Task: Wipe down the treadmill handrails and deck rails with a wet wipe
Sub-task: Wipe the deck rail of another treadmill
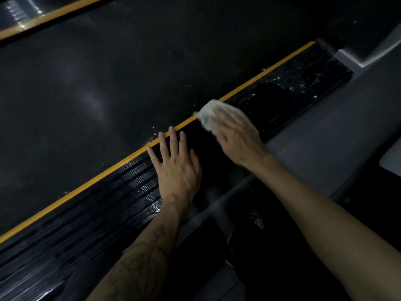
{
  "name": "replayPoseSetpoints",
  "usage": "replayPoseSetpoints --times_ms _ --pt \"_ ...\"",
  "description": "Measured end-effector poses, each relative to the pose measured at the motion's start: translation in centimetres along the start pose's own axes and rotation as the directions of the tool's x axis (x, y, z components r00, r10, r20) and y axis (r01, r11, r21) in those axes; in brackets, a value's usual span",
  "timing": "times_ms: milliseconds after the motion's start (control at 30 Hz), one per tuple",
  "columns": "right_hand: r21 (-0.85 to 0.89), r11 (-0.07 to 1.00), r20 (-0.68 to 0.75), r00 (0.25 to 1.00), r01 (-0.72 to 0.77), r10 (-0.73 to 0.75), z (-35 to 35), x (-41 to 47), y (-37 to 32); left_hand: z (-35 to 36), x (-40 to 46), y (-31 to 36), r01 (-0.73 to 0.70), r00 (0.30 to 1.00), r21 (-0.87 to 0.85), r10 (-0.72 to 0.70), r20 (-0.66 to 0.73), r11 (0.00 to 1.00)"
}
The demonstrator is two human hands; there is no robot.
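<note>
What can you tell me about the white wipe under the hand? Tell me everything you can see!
The wet wipe is a small, whitish, crumpled wad that looks like soft cloth or paper. It lies on the black deck rail, at the rail's yellow edge stripe, beside the dark treadmill belt. The right hand presses it down with flat, straight fingers, covering part of it. The bunched end pokes out beyond the fingertips. The left hand does not touch it.

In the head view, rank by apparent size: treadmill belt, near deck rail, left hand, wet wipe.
1. treadmill belt
2. near deck rail
3. left hand
4. wet wipe, partly hidden under the right hand, so its full size is unsure.
</note>
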State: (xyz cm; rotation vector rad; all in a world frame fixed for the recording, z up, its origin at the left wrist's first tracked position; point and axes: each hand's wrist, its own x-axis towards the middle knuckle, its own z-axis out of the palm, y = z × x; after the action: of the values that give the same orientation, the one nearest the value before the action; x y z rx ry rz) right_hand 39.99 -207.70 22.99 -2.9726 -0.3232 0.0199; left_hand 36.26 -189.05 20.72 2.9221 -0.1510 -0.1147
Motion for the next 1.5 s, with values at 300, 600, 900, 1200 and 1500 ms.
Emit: replayPoseSetpoints --times_ms 300,600,900,1200,1500 --pt "-0.061 0.981 0.101 0.979 0.183 -0.176 -0.3 0.4 -1.6 0.2 0.0 0.1 -0.007 1.000 0.014 0.007 -0.011 1.000" --pt "-0.049 0.998 0.055 0.998 0.047 -0.044 0.5 0.3 -4.0 0.3 0.2 0.1 -0.005 1.000 0.017 0.005 -0.013 1.000" --pt "-0.004 0.990 0.015 0.990 -0.141 0.141 0.1 1.8 -2.4 0.0 0.2 0.2 -0.009 1.000 -0.007 0.009 -0.017 1.000" --pt "-0.185 0.982 -0.007 1.000 -0.027 0.026 -1.0 2.8 0.5 0.0 0.2 0.2 0.003 1.000 -0.022 -0.003 -0.010 1.000" --pt "-0.083 0.988 0.055 0.991 0.128 -0.124 -0.8 3.4 -0.1 -0.1 0.2 0.1 -0.035 0.999 -0.038 0.035 0.009 0.999"
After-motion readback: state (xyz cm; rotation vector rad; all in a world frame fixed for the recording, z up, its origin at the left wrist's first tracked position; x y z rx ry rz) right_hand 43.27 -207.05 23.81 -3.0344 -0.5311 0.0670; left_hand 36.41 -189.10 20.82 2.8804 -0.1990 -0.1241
